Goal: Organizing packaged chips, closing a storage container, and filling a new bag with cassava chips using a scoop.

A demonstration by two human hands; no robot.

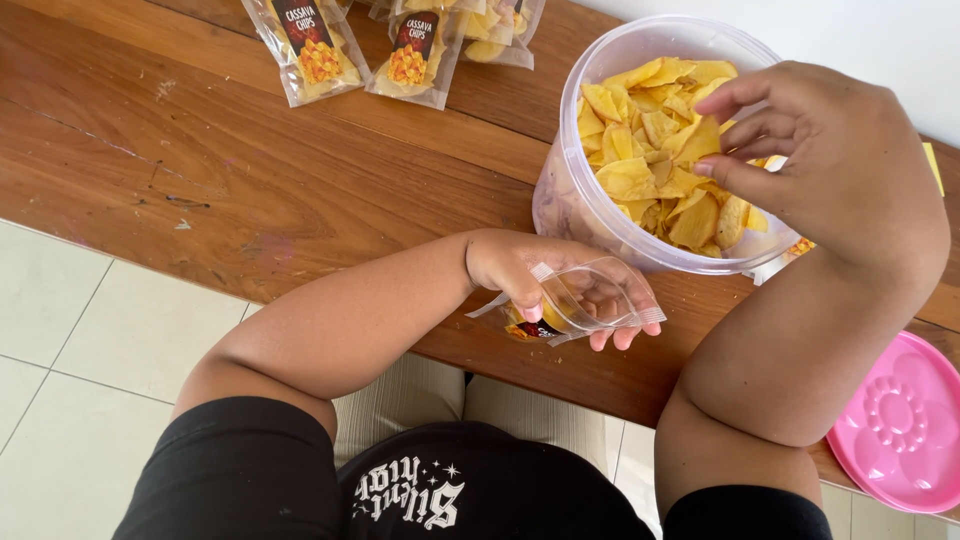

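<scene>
My left hand [545, 280] holds a small clear zip pouch [590, 300] with its mouth held wide, a few yellow chips inside, just in front of a clear plastic tub [570, 190]. The tub is full of yellow chips [650, 150]. My right hand [830, 160] reaches over the tub's right rim, fingertips pinching a chip [700, 140] at the top of the pile.
The tub stands on a long brown wooden table [250, 170]. Several filled, labelled chip pouches [410, 50] lie at the table's far edge. A pink round lid [900, 420] rests at the right near the front edge. Pale floor tiles [70, 340] show on the left.
</scene>
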